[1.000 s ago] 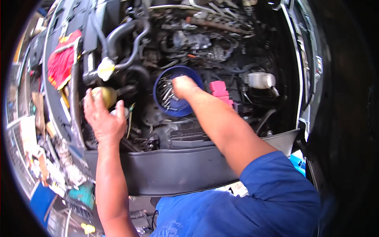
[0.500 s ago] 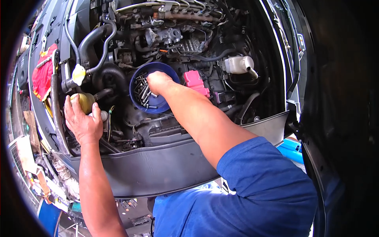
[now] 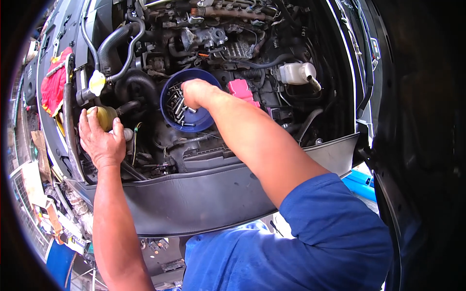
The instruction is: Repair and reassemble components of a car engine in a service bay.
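A round blue bowl [image 3: 209, 76] sits in the engine bay with several metal bolts [image 3: 175, 103] heaped toward its left side. My right hand [image 3: 196, 93] reaches down into it, fingers curled among the bolts; the back of the hand hides the fingertips and whatever they pinch. Over at the left, my left hand [image 3: 103, 142] rests against a yellowed plastic reservoir [image 3: 106, 116], its fingers stretched and the thumb apart. A small whitish cap [image 3: 127, 134] shows beside that thumb.
Right of the bowl are a pink-red cover [image 3: 240, 89] and a white fluid reservoir [image 3: 293, 73]. Hoses [image 3: 109, 51] run along the left. A red cloth [image 3: 56, 87] lies on the left edge with a tool on it. A dark fender cover [image 3: 204, 203] drapes the near edge.
The whole view has shifted slightly. My right hand stays in the bowl among the bolts, and my left hand keeps its place on the yellowed reservoir.
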The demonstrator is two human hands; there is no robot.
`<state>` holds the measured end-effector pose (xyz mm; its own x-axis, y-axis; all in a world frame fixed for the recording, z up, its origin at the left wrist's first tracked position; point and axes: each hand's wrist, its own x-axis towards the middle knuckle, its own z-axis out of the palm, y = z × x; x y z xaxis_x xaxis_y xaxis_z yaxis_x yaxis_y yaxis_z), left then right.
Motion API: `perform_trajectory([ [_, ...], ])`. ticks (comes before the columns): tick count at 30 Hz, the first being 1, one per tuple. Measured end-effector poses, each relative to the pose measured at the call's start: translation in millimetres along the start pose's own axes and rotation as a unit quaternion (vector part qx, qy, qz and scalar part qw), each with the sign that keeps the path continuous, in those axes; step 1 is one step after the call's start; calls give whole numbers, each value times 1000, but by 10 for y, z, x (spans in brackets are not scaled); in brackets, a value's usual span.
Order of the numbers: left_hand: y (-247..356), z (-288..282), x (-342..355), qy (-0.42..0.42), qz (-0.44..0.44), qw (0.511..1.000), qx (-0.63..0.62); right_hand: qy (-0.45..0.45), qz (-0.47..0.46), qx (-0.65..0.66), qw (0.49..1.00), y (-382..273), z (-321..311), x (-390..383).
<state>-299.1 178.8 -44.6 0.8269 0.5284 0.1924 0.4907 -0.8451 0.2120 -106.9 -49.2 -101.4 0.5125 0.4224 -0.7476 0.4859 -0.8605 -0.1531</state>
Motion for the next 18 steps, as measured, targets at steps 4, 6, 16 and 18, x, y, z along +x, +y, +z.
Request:
perform_trajectory([
  [4,6,-4,7,-5,-4,1000,5,59,-26,97,993,126,-318,-284],
  [6,9,-10,10,-12,-8,1000,1,131,-8,285,949,345,-497,-490],
  [16,-2,-23,5,-14,5,1000,-8,453,217,766,400,1842,-657,-104],
  [18,-10,-23,2,-10,13,1000,-6,484,305,718,396,2029,-593,181],
])
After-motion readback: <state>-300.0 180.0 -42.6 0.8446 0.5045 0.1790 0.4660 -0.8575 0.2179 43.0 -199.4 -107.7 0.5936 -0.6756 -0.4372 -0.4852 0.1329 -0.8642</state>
